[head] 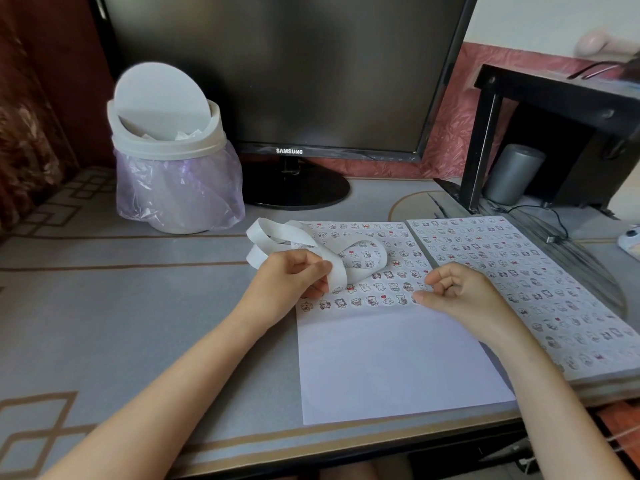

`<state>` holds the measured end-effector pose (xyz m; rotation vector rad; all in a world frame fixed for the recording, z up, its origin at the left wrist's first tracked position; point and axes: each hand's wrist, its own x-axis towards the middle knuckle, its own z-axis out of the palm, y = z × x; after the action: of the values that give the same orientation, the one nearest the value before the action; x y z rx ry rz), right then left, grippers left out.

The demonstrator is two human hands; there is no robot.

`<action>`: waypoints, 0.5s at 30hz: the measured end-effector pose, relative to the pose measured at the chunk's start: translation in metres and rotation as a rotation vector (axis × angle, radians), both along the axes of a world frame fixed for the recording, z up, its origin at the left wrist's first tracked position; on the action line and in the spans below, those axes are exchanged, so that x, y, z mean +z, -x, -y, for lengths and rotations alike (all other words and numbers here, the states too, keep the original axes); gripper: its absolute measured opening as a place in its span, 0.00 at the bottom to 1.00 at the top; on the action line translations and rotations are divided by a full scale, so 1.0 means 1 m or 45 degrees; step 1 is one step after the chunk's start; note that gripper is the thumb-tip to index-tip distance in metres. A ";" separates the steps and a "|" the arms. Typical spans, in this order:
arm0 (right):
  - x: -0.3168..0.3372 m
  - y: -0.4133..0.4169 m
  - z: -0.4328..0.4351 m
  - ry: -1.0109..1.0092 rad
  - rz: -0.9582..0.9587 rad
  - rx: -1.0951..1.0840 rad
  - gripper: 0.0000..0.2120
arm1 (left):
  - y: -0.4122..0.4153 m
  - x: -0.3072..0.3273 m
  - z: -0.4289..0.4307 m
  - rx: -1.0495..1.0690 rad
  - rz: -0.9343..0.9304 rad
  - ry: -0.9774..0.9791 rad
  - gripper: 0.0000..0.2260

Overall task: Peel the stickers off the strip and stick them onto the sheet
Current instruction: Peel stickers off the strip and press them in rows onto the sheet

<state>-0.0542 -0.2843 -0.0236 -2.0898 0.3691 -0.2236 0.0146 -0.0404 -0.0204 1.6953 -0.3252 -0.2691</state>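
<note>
A long white sticker strip (277, 233) curls in loops over the top left of the white sheet (398, 362). My left hand (287, 282) pinches the strip's lower end between thumb and fingers, just above the sheet. Rows of small cartoon stickers (363, 292) fill the sheet's upper half; its lower half is blank. My right hand (460, 292) rests on the sheet's right edge with fingers curled and the thumb tip pressing at the end of the lowest sticker row. Whether a sticker lies under the thumb is hidden.
A second sheet (519, 271) fully covered with stickers lies to the right on a board. A white swing-lid bin (166, 140) with a purple bag stands at the back left, a dark monitor (287, 74) behind. A black shelf (554, 126), a grey cylinder and a cable are at the right.
</note>
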 end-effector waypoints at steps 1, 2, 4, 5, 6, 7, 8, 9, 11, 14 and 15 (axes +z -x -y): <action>0.001 0.000 0.000 0.012 -0.013 0.018 0.10 | 0.000 0.000 0.000 -0.001 0.000 0.000 0.09; 0.001 0.000 0.001 0.029 -0.026 0.034 0.10 | 0.000 0.000 0.000 -0.002 0.000 0.001 0.09; 0.001 0.000 0.003 0.042 -0.042 0.054 0.10 | 0.000 0.000 0.000 -0.002 -0.002 0.008 0.09; 0.001 -0.001 0.004 0.038 -0.046 0.055 0.10 | 0.000 0.000 0.000 -0.004 -0.005 0.014 0.09; 0.001 -0.001 0.005 0.033 -0.048 0.053 0.10 | 0.000 0.000 0.000 -0.007 -0.009 0.020 0.09; 0.002 -0.001 0.006 0.028 -0.047 0.049 0.10 | 0.000 0.001 0.000 -0.008 -0.012 0.026 0.09; 0.003 -0.002 0.005 0.019 -0.042 0.043 0.10 | 0.000 0.001 0.000 -0.008 -0.013 0.032 0.09; 0.005 -0.002 0.004 0.005 -0.028 0.032 0.09 | 0.000 0.001 0.000 -0.007 -0.012 0.040 0.09; 0.009 -0.003 -0.001 -0.021 0.039 0.007 0.08 | 0.000 0.002 0.001 -0.007 -0.005 0.063 0.09; 0.016 -0.007 -0.014 0.032 0.202 -0.005 0.05 | 0.000 0.003 0.001 -0.014 0.009 0.107 0.09; 0.019 -0.009 -0.020 0.062 0.253 0.006 0.05 | 0.000 0.003 0.000 -0.015 0.017 0.116 0.09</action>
<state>-0.0449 -0.2645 -0.0051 -2.0934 0.2415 -0.4373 0.0144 -0.0409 -0.0171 1.6066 -0.3522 -0.2485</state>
